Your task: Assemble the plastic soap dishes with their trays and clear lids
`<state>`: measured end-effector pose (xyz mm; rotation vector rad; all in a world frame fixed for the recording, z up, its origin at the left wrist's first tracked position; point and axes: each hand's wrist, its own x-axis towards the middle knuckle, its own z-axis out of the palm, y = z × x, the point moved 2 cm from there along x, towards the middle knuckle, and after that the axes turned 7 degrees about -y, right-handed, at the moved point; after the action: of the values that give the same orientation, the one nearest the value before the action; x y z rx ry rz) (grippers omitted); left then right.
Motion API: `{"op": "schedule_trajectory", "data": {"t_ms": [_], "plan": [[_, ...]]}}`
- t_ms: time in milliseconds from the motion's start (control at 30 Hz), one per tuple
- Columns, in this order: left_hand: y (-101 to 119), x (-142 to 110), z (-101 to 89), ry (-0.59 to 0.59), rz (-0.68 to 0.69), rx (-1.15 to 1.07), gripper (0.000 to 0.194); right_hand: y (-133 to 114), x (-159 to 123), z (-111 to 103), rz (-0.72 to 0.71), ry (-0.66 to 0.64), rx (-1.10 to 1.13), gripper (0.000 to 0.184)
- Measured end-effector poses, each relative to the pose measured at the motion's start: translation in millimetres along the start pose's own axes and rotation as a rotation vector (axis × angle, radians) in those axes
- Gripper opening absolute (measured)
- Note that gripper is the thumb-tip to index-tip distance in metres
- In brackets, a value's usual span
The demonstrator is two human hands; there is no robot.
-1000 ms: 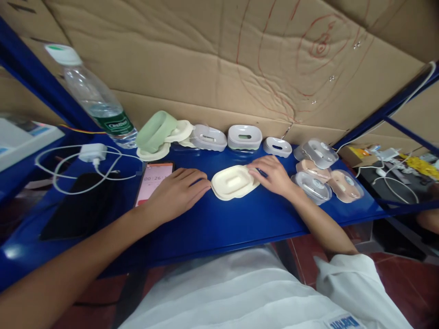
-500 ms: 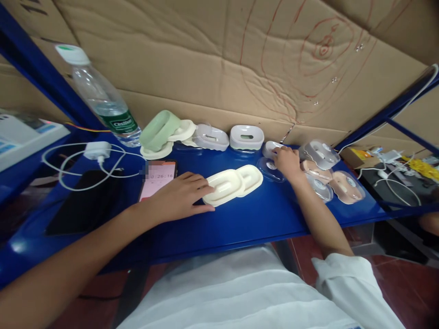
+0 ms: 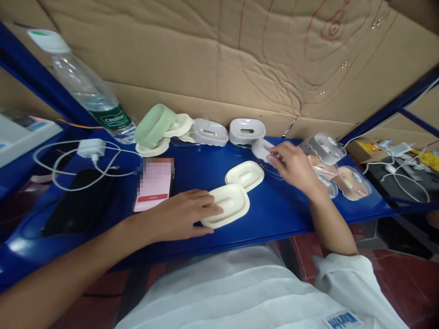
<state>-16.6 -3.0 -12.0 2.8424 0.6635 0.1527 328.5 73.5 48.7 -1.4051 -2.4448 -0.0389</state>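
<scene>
My left hand [image 3: 188, 212] grips the left end of a cream oval soap-dish tray [image 3: 236, 201], fingers on top and thumb at the near edge. Behind it lies a second cream oval tray [image 3: 245, 176], partly overlapped by the first. My right hand [image 3: 290, 162] is closed on the right end of a pale grey oval soap-dish piece [image 3: 262, 150], tilted and slightly blurred. Beneath that piece, part of a clear plastic piece [image 3: 270, 170] shows on the blue table. Just behind stands a pale lilac soap dish [image 3: 247, 130].
A green soap dish [image 3: 154, 128] leans at the back left, beside a grey one [image 3: 209, 131]. Peach soap dishes [image 3: 353, 180] and clear ones [image 3: 324, 148] are stacked right. A phone [image 3: 156, 183], charger cable [image 3: 91, 148] and water bottle [image 3: 103, 105] stand left. Cardboard [image 3: 171, 55] walls the back.
My left hand has drawn the front cream tray nearer, sliding it off most of the other. My right hand has lifted the pale grey piece and brought it left.
</scene>
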Motion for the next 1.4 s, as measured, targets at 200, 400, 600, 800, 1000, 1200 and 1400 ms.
{"op": "schedule_trajectory", "data": {"t_ms": [200,400,600,800,1000,1200,1400], "plan": [[4.6,3.2,2.3,0.020,0.076,-0.102,0.042,-56.8,-15.7,7.8,-0.528,-0.061,0.213,0.020],[15.0,6.0,-4.7,-0.001,0.120,-0.258,0.025,-73.8,-24.4,1.2,-0.609,-0.099,0.317,0.013],[7.9,6.8,9.3,0.127,0.094,-0.092,0.019,-74.8,-27.9,-4.3,-0.602,-0.134,0.406,0.007],[-17.8,7.7,15.1,0.217,-0.112,-0.112,0.047,-67.2,-22.3,2.2,-0.559,-0.058,0.303,0.009],[-28.7,7.4,23.3,0.341,-0.275,-0.266,0.094,-65.7,-17.4,13.3,-0.536,-0.087,0.285,0.014],[-25.7,9.0,16.6,0.354,-0.158,-0.318,0.120,-75.9,-16.9,36.8,-0.590,-0.120,0.268,0.025],[-20.1,9.7,6.8,0.216,-0.050,0.029,0.045,-76.4,-17.3,51.1,-0.651,-0.128,0.285,0.027]]}}
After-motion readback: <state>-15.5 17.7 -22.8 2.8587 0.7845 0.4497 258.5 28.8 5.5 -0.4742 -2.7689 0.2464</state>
